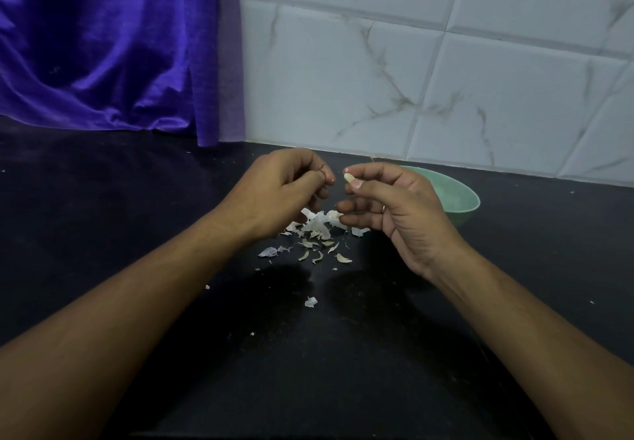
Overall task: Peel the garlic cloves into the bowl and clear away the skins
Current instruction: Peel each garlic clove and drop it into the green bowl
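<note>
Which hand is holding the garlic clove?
The right hand pinches the pale clove between thumb and forefinger; the left hand, fingers curled, shows no clove.

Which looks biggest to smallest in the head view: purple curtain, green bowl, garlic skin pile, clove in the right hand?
1. purple curtain
2 and 3. green bowl, half hidden behind the right hand, and garlic skin pile: look alike, not ranked
4. clove

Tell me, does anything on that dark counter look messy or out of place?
Yes: papery garlic skins lie scattered on the black counter, left of the green bowl, with stray flakes nearer the camera. It looks like peeling litter, not damage; the bowl stands upright.
</note>
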